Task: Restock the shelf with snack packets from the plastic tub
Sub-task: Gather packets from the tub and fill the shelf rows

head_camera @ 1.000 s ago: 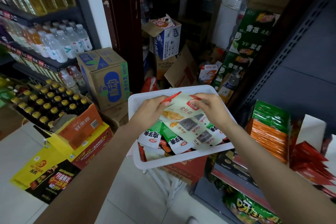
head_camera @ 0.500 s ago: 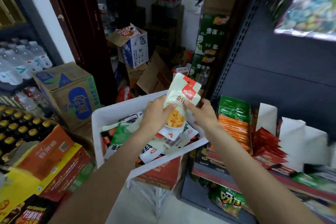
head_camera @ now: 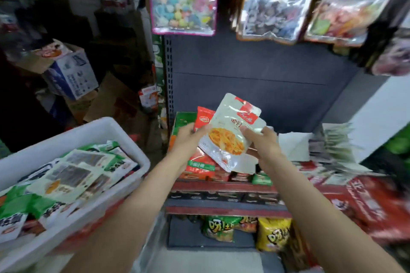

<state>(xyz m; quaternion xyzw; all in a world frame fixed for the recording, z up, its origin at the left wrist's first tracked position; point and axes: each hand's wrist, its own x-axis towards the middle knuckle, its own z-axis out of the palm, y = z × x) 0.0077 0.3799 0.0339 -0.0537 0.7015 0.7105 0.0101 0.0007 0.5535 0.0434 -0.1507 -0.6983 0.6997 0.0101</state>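
I hold a pale snack packet [head_camera: 230,131] with a red corner up in front of the shelf [head_camera: 224,186], tilted. My left hand [head_camera: 188,139] grips its left edge, thumb on the front, together with a red packet [head_camera: 203,119] behind it. My right hand [head_camera: 264,142] pinches the right edge. The white plastic tub [head_camera: 93,131] sits at my left, full of green and white packets [head_camera: 73,175].
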